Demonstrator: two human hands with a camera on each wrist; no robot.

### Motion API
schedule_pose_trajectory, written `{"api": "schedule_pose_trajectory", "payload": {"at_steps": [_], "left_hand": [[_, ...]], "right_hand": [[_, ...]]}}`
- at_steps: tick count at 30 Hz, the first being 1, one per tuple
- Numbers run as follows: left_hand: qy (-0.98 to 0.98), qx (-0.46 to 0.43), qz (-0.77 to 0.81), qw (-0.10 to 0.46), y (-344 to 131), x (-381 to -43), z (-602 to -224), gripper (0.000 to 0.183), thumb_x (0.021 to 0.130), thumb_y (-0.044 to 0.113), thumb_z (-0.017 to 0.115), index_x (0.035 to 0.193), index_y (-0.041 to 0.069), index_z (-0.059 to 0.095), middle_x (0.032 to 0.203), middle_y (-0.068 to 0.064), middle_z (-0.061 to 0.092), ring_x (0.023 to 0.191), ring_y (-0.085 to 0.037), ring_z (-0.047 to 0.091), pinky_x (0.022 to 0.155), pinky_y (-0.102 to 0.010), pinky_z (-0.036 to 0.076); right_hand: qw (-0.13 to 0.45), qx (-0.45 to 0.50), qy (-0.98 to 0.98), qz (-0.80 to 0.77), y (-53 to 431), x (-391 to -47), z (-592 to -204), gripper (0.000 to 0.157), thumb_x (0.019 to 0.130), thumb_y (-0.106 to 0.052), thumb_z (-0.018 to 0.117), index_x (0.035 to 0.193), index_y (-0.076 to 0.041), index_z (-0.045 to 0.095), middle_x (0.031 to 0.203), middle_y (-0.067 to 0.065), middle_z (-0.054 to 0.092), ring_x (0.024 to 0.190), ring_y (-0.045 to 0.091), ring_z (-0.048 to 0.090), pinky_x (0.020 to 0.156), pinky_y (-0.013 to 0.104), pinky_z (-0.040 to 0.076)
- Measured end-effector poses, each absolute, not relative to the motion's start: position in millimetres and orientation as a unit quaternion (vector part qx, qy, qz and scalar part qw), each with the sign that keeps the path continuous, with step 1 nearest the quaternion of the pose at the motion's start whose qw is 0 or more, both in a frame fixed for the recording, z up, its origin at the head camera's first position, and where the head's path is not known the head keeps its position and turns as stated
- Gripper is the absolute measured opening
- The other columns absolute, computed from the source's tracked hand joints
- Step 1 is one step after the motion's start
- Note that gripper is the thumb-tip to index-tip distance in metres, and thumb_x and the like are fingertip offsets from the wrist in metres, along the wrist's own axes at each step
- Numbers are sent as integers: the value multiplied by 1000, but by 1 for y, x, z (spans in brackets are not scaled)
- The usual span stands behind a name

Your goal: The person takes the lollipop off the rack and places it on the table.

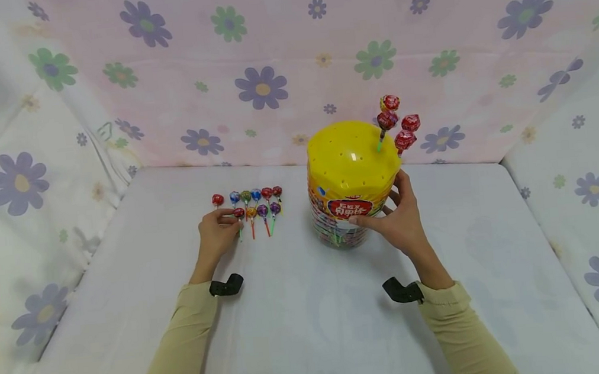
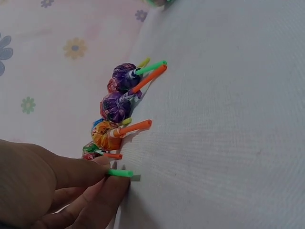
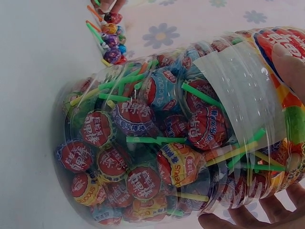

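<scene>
My left hand [image 1: 217, 234] pinches a red-wrapped lollipop [image 1: 239, 213] at the front left of two rows of lollipops. Its green stick [image 2: 121, 173] sticks out past the fingertips in the left wrist view, while the hand hides the head there. My right hand [image 1: 401, 216] grips a clear plastic candy jar [image 1: 329, 226] from its right side, thumb across the label and fingers around the back. Through the jar wall, many wrapped lollipops [image 3: 143, 181] show in the right wrist view. Several red-headed lollipops [image 1: 404, 139] stand in the right edge of the yellow lid [image 1: 347, 159].
Other lollipops lie beside my left hand, among them an orange one [image 1: 250, 212], purple ones [image 1: 263, 210] and a blue one [image 1: 234, 197]. A white cloth [image 1: 311, 322] covers the table. Flowered curtains [image 1: 287, 45] stand behind and on both sides.
</scene>
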State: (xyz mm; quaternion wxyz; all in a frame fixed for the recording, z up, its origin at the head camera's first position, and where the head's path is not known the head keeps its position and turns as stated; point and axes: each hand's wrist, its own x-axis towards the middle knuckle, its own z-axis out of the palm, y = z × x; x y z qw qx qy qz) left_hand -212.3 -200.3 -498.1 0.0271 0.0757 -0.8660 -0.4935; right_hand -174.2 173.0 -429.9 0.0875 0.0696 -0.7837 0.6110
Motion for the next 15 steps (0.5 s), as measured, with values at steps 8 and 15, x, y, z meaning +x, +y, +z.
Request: {"api": "schedule_pose_trajectory", "payload": {"at_steps": [8, 15], "left_hand": [[-886, 73, -458, 35, -199, -213, -499, 36, 91, 5, 73, 124, -8, 65, 104, -27, 73, 87, -32, 74, 76, -33, 62], [-886, 63, -455, 60, -200, -208, -496, 38, 90, 5, 74, 125, -8, 66, 102, -27, 73, 89, -36, 75, 71, -25, 59]], "right_hand": [[88, 76, -781, 613, 174, -175, -430, 97, 80, -8, 87, 155, -15, 26, 151, 8, 41, 137, 32, 46, 113, 64, 40], [88, 78, -781, 614, 174, -176, -431, 97, 80, -7, 87, 156, -15, 26, 151, 8, 41, 137, 32, 45, 113, 64, 39]]}}
